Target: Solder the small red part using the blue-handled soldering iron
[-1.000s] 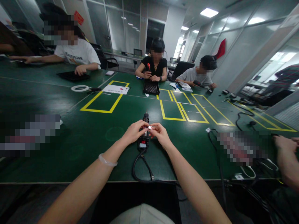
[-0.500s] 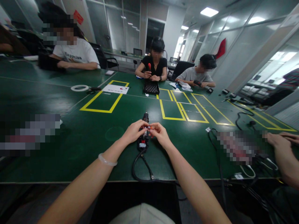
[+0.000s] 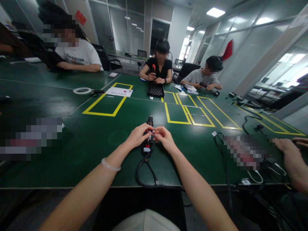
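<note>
In the head view my left hand (image 3: 139, 136) and my right hand (image 3: 165, 138) meet over a black, elongated device (image 3: 147, 148) lying on the green table. Thumb and finger of each hand are pinched together at a small silver-and-orange part (image 3: 154, 131). My fingers hide most of that part and the middle of the device. A knurled-looking black end with a thin tip (image 3: 150, 120) points away from me. The near end shows red and pale grey patches, and a black cable (image 3: 138, 173) loops from it toward the table edge.
Yellow tape rectangles (image 3: 178, 122) mark the table ahead. A white paper (image 3: 119, 92), a white cable coil (image 3: 81, 91) and a black tray (image 3: 156, 91) lie farther off. Several people sit around. At right, another person's hand (image 3: 286, 149) is near cables.
My hands and the device stay nearly still. At far left, a person's dark object has tilted and shifted; the other person's hands at right have moved slightly.
</note>
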